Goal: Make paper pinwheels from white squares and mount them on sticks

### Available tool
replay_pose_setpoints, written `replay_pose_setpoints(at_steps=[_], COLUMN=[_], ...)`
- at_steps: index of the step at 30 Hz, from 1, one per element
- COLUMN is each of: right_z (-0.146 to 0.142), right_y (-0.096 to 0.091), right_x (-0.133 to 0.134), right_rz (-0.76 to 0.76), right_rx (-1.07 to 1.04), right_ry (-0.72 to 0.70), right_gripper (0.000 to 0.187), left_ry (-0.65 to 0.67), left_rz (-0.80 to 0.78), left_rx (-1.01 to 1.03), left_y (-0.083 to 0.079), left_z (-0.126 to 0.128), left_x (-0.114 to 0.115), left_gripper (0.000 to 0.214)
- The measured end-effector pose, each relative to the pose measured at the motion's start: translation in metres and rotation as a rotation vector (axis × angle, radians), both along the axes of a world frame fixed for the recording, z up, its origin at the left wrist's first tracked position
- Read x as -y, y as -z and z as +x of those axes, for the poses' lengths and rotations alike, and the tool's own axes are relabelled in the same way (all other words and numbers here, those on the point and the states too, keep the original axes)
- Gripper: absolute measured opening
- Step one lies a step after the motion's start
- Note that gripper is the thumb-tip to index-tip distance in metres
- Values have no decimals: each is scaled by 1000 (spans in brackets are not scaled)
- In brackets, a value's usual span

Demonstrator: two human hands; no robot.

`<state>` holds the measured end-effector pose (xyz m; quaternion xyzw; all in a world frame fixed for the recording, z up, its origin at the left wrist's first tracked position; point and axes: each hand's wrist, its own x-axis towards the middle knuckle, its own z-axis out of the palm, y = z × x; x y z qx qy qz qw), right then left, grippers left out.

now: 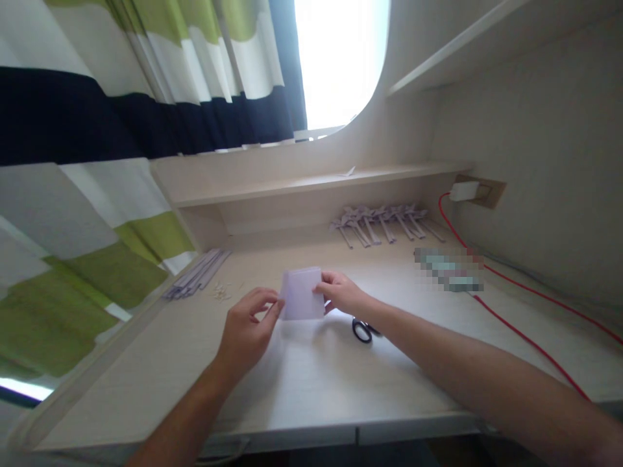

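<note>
A pale purple square of paper (302, 295), seemingly several sheets or layers, is held up over the desk between both hands. My left hand (250, 321) pinches its left edge between thumb and fingers. On the opposite edge, my right hand (343, 293) grips with the thumb in front and the fingers behind, partly hidden. Beneath my right wrist lies a pair of scissors (362, 331); its dark handle loops show while the forearm covers part of it.
Paper pinwheels (382, 220) on sticks lie in a row at the back. Flat purple paper strips (198, 274) and small pale pieces (221, 290) rest at left. A blurred-out device (448, 271) with a red cable (530, 342) lies right. A shelf (292, 187) spans the back.
</note>
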<state>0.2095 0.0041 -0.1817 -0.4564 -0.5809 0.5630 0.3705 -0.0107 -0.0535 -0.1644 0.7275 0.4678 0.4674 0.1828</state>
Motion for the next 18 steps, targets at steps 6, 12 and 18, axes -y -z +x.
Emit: replay_pose_setpoints(at_steps=[6,12,18], right_z=[-34,-57,-75], right_y=[9,0,-7], right_x=[-13,0,6], right_rz=[-59,55,198], right_rx=[371,634,771], right_ry=[-155,-215,-104], right_gripper=[23,31,23], left_ry=[-216,-298,-416], left_rz=[379,388,293], left_rx=[-248,-81,91], left_y=[-12,-22,-37], left_z=[-35,-28,-12], left_x=[7,3,-19], left_gripper=[13,18,26])
